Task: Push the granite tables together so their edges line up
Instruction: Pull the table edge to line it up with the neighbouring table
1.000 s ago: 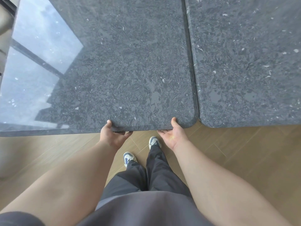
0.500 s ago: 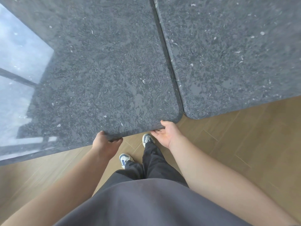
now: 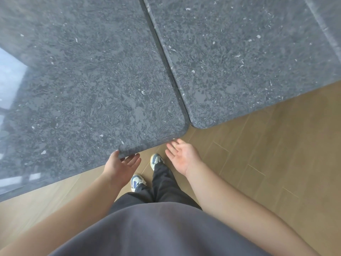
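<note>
Two dark speckled granite tables stand side by side with only a thin dark seam between them. The left table [image 3: 88, 85] fills the upper left; the right table [image 3: 239, 58] fills the upper right. Their rounded near corners meet around the middle, with the left table's near edge reaching slightly closer to me. My left hand [image 3: 120, 168] is at the left table's near edge, thumb by the top, fingers spread under the edge. My right hand [image 3: 181, 157] hovers palm-up and open just below the left table's corner, fingertips close to the edge.
Wood-look plank floor [image 3: 258, 163] lies below and to the right of the tables. My legs in dark trousers and two white-and-blue shoes [image 3: 156, 159] stand close to the left table's edge. A bright window reflection [image 3: 9, 76] glares on the left table's surface.
Both hands gripped the left table's near edge before; now the fingers have loosened and the right hand has come off the edge. The view has swung to the right and tilted.
</note>
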`<state>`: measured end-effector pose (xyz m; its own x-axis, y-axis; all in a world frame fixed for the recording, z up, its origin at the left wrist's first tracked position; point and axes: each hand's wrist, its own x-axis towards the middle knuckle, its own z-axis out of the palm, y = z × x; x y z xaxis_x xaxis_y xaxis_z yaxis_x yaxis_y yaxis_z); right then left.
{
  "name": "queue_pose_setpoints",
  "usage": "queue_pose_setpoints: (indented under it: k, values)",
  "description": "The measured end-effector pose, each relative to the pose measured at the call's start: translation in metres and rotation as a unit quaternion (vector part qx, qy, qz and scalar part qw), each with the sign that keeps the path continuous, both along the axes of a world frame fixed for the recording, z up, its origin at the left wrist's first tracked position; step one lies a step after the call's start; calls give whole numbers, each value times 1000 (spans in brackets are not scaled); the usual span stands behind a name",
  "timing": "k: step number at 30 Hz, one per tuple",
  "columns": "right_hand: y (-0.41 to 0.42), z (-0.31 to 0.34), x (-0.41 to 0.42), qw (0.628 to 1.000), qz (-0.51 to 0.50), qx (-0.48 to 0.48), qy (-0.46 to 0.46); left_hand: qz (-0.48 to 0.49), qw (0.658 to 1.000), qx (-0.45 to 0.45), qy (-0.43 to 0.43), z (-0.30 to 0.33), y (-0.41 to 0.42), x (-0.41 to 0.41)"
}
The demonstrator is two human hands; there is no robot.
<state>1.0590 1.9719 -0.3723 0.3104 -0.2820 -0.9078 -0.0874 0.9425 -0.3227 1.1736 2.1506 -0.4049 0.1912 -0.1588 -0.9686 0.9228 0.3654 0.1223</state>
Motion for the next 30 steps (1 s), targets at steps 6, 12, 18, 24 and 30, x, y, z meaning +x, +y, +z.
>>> queue_pose_setpoints:
  k: [6,12,18,24,30]
  values:
    - [2,15,0,999,-36,5,-23,4,1000,9,4,10,-1,0]
    - [-24,4,-8,999,0,35,-14,13,1000,-2,11,26,-43,-23]
    - [-80,-12,-42,996,73,57,-4,29,1000,-8,4,28,-110,-60]
    - [-155,-16,-69,994,100,50,5,11,1000,2,2,22,-175,-95]
    - [-192,-12,-75,992,118,50,-20,29,999,20,-21,30,-195,-100]
